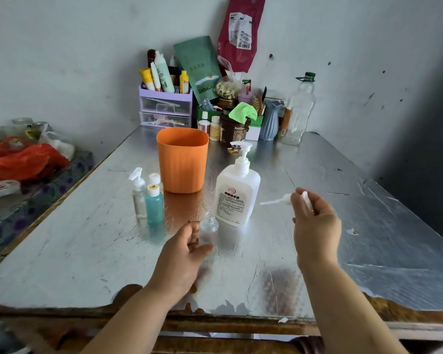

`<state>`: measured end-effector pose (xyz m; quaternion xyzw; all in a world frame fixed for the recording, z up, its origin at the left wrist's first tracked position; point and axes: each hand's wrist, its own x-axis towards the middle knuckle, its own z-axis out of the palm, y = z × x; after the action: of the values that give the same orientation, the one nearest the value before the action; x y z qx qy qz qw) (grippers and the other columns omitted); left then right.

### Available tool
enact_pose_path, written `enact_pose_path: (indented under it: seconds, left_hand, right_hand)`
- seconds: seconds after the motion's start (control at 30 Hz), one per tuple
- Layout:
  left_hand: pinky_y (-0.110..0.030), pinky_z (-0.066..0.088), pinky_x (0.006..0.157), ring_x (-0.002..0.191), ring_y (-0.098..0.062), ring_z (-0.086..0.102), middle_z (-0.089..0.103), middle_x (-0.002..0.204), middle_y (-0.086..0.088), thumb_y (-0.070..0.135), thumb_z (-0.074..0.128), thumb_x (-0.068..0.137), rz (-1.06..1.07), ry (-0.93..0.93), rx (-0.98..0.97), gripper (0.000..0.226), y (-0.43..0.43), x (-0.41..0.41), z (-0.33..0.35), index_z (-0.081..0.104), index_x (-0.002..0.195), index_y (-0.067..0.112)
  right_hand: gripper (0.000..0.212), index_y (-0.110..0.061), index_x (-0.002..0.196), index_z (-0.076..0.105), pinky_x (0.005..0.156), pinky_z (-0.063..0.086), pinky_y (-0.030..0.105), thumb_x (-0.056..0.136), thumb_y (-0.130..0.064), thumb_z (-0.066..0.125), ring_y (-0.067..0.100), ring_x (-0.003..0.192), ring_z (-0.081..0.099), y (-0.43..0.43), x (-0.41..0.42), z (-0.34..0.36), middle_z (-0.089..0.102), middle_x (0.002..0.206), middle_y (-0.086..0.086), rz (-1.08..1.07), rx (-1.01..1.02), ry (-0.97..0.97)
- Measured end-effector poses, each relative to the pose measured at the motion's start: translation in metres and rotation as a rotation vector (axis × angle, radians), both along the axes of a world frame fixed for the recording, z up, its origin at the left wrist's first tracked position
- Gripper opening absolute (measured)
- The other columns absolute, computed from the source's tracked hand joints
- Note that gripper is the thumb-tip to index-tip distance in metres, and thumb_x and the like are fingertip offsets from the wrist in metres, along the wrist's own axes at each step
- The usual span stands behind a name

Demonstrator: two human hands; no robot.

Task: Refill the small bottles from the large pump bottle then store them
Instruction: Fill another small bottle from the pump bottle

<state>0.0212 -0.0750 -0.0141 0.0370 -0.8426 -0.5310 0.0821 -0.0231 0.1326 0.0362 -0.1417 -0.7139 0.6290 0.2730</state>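
The small clear bottle [208,229] is stood upright on the worktop [87,251], just in front of the large pump bottle [237,198]; its neck is bare and open, so that it can be filled. It is held low down by the left hand [187,247], whose grip is partly closed round it, thumb on one side and fingers curled on the other; this is judged to be for steadying so light a bottle against tipping. The pump head [285,199], with its thin dip tube, is pinched in the fingertips of the right hand [315,226], the grip closed on it; it is held raised to the right of the large bottle, probably so that the wet tube is not laid on the surface. The large bottle's own pump is touched by neither hand; filling is judged not yet begun. A teal bottle [154,206], a pump-topped bottle [139,195] and a white-capped bottle [154,178] are grouped upright at the left, all capped, just beside the orange tub [182,162]; the tub is judged to be the place of storage; whether these three are full cannot be told.
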Motion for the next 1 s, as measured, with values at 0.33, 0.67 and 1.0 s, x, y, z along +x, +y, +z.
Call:
enact_pose_path:
  seconds: [0.33,0.67,1.0]
  left_hand:
    - [-0.026,0.043,0.091,0.113,-0.02,0.059,0.062,0.123,-0.008,0.029,0.063,0.092,0.037,-0.02,0.001,0.041,-0.001,0.002,0.003,0.049,0.13,0.019]
    - [-0.026,0.045,0.093,0.109,-0.014,0.059,0.064,0.12,-0.001,0.031,0.062,0.092,0.057,-0.007,-0.036,0.032,0.0,0.001,0.001,0.052,0.121,0.025]
    - [-0.026,0.044,0.098,0.116,-0.01,0.057,0.062,0.127,0.006,0.032,0.063,0.092,0.039,-0.012,-0.03,0.038,-0.001,0.0,-0.003,0.051,0.128,0.031]
  right_hand:
    - [0.01,-0.028,0.102,0.063,0.066,0.045,0.012,0.093,-0.024,0.059,-0.001,0.07,0.056,-0.033,0.027,0.043,0.064,0.086,-0.018,0.154,0.218,0.283]
    - [0.009,-0.036,0.096,0.062,0.067,0.04,0.002,0.092,-0.027,0.06,-0.008,0.08,0.058,-0.059,0.027,0.048,0.066,0.088,-0.017,0.414,0.347,0.211]
    - [0.011,-0.032,0.101,0.065,0.066,0.041,0.006,0.091,-0.031,0.061,-0.001,0.082,0.059,-0.06,0.022,0.048,0.068,0.091,-0.014,0.488,0.497,0.118]
